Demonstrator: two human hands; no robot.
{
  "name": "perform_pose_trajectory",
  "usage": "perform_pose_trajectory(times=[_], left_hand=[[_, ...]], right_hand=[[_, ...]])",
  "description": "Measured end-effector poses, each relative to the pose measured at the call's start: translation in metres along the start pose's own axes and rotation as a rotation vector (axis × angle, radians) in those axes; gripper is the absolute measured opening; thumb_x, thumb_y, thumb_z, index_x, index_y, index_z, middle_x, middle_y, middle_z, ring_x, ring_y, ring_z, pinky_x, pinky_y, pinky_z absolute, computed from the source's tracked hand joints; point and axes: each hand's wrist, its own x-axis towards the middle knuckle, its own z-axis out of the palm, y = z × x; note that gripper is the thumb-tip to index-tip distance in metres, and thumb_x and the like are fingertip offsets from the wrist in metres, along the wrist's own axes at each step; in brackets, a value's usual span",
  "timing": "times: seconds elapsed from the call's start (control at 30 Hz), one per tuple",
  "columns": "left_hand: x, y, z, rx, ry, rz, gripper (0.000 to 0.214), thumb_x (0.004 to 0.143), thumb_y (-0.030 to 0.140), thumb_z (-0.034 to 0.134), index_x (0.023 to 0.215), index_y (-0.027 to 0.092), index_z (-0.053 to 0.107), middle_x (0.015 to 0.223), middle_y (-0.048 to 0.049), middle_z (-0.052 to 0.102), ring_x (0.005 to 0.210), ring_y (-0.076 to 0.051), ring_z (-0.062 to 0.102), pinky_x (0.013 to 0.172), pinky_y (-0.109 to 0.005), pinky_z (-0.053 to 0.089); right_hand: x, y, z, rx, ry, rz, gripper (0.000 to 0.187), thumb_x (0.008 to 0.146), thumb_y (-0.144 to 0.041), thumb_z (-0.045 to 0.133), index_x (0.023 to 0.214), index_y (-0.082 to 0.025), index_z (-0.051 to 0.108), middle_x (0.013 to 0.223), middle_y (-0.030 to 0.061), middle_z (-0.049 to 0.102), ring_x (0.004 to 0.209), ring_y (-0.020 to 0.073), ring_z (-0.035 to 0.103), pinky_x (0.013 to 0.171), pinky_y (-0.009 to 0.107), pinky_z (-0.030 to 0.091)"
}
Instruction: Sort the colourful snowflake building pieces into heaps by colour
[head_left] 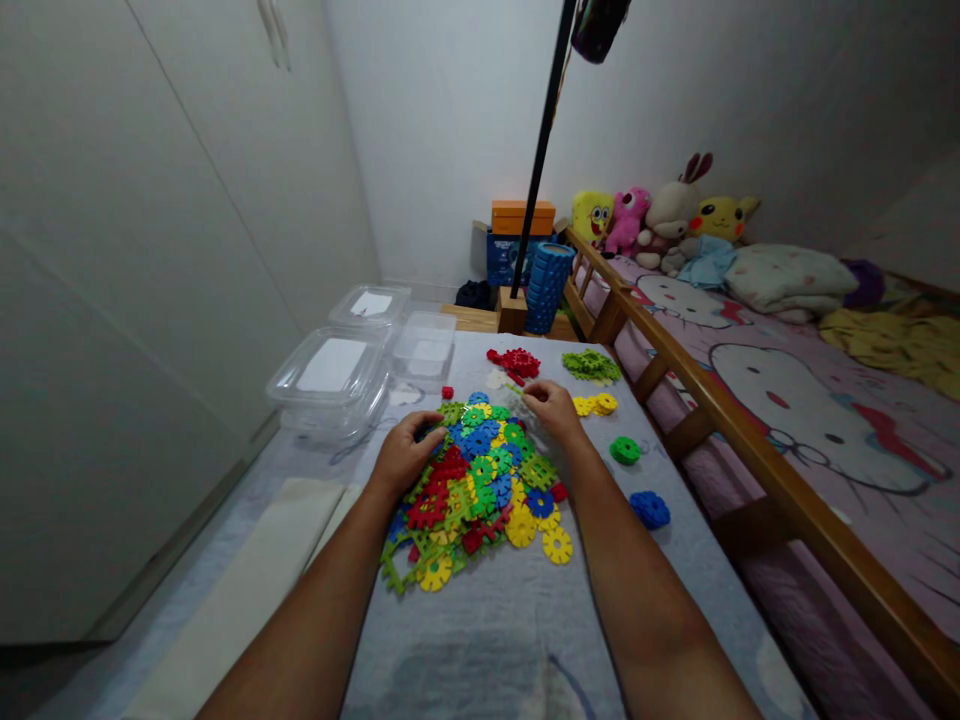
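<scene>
A mixed pile of plastic snap-together toy pieces [480, 440] in red, yellow, blue and green lies between my hands, made of notched discs and toothed square pieces. My left hand [409, 450] rests against the pile's left edge, its thumb and forefinger bent and apart, with nothing visible held. At the far right of the pile, my right hand [553, 408] pinches a light green toy piece [515, 389]. Sorted beyond it are red pieces [519, 362] and light green pieces [591, 365]. Yellow discs [602, 404], green discs [625, 450] and blue discs [649, 510] form stacks on the right.
Clear plastic containers [330, 375] stand at the table's far left, by the white cabinet [150, 250]. A folded pale cloth [247, 590] lies along the left side. A wooden bed rail [697, 430] borders the right. Behind the table rises a black pole [541, 150].
</scene>
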Motion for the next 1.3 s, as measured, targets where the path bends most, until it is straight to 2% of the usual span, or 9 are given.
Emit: perform_pose_trajectory(times=[0.13, 0.23, 0.37, 0.5, 0.67, 0.87, 1.0, 1.1, 1.3], left_hand=[[0.0, -0.001, 0.0, -0.001, -0.002, -0.005, 0.042, 0.077, 0.05, 0.063, 0.102, 0.018, 0.071, 0.106, -0.0083, 0.073, 0.103, -0.027, 0.066, 0.099, -0.044, 0.048], [0.001, 0.0, -0.001, -0.001, 0.0, -0.005, 0.042, 0.076, 0.05, 0.063, 0.102, 0.018, 0.071, 0.107, -0.0089, 0.073, 0.103, -0.027, 0.066, 0.1, -0.045, 0.048], [0.0, 0.004, -0.001, -0.001, -0.002, -0.003, 0.041, 0.076, 0.05, 0.063, 0.101, 0.019, 0.071, 0.105, -0.0083, 0.073, 0.102, -0.027, 0.066, 0.1, -0.044, 0.048], [-0.001, 0.006, -0.001, -0.002, 0.008, -0.004, 0.039, 0.076, 0.049, 0.063, 0.1, 0.019, 0.071, 0.103, -0.0072, 0.074, 0.101, -0.027, 0.066, 0.099, -0.044, 0.048], [0.0, 0.0, 0.0, -0.003, 0.003, -0.006, 0.039, 0.078, 0.049, 0.063, 0.102, 0.019, 0.071, 0.106, -0.0078, 0.073, 0.102, -0.027, 0.066, 0.098, -0.043, 0.049], [0.0, -0.001, 0.001, -0.013, -0.002, -0.009, 0.04, 0.078, 0.049, 0.063, 0.103, 0.019, 0.07, 0.109, -0.0085, 0.073, 0.104, -0.027, 0.066, 0.1, -0.043, 0.048], [0.0, -0.001, 0.0, -0.009, -0.005, -0.002, 0.041, 0.078, 0.05, 0.063, 0.103, 0.019, 0.07, 0.109, -0.0085, 0.073, 0.104, -0.027, 0.066, 0.101, -0.044, 0.047], [0.0, -0.001, 0.0, -0.007, -0.007, 0.004, 0.042, 0.078, 0.051, 0.063, 0.103, 0.018, 0.071, 0.108, -0.0087, 0.073, 0.103, -0.027, 0.066, 0.1, -0.043, 0.048], [0.001, 0.002, -0.001, -0.003, -0.004, 0.005, 0.042, 0.076, 0.05, 0.063, 0.102, 0.018, 0.071, 0.106, -0.0086, 0.073, 0.101, -0.027, 0.067, 0.099, -0.044, 0.048]], right_hand=[[0.023, 0.008, -0.029, -0.006, 0.169, 0.026, 0.008, 0.068, -0.029, 0.061, 0.069, -0.02, 0.063, 0.07, -0.0002, 0.063, 0.068, 0.0164, 0.055, 0.068, 0.028, 0.043], [0.048, 0.018, -0.052, -0.129, 0.305, 0.046, 0.003, 0.067, -0.023, 0.059, 0.064, -0.021, 0.059, 0.066, 0.0001, 0.06, 0.066, 0.0165, 0.054, 0.067, 0.028, 0.041], [0.08, 0.036, -0.082, -0.288, 0.456, 0.119, 0.012, 0.065, -0.014, 0.059, 0.059, -0.023, 0.053, 0.063, 0.0012, 0.056, 0.071, 0.0176, 0.053, 0.071, 0.029, 0.042], [0.099, 0.055, -0.103, -0.367, 0.504, 0.188, 0.019, 0.065, -0.009, 0.058, 0.057, -0.024, 0.048, 0.065, 0.0047, 0.054, 0.081, 0.0203, 0.052, 0.082, 0.035, 0.042], [0.101, 0.071, -0.112, -0.353, 0.506, 0.235, 0.027, 0.061, -0.002, 0.054, 0.056, -0.025, 0.042, 0.063, 0.0027, 0.049, 0.084, 0.0216, 0.05, 0.09, 0.04, 0.039], [0.087, 0.063, -0.107, -0.329, 0.558, 0.23, 0.022, 0.062, -0.004, 0.054, 0.066, -0.024, 0.045, 0.077, 0.0047, 0.054, 0.097, 0.0245, 0.054, 0.095, 0.04, 0.041], [0.067, 0.043, -0.084, -0.359, 0.514, 0.153, 0.017, 0.067, -0.006, 0.053, 0.076, -0.02, 0.055, 0.089, 0.01, 0.061, 0.097, 0.024, 0.055, 0.096, 0.038, 0.041], [0.044, 0.026, -0.059, -0.33, 0.392, 0.095, 0.013, 0.07, -0.011, 0.054, 0.078, -0.019, 0.06, 0.087, 0.0081, 0.064, 0.089, 0.0216, 0.057, 0.09, 0.036, 0.044], [-0.008, 0.005, -0.022, -0.167, -0.035, 0.092, 0.011, 0.073, -0.024, 0.058, 0.078, -0.019, 0.066, 0.074, 0.0009, 0.066, 0.07, 0.0166, 0.059, 0.069, 0.028, 0.045]])
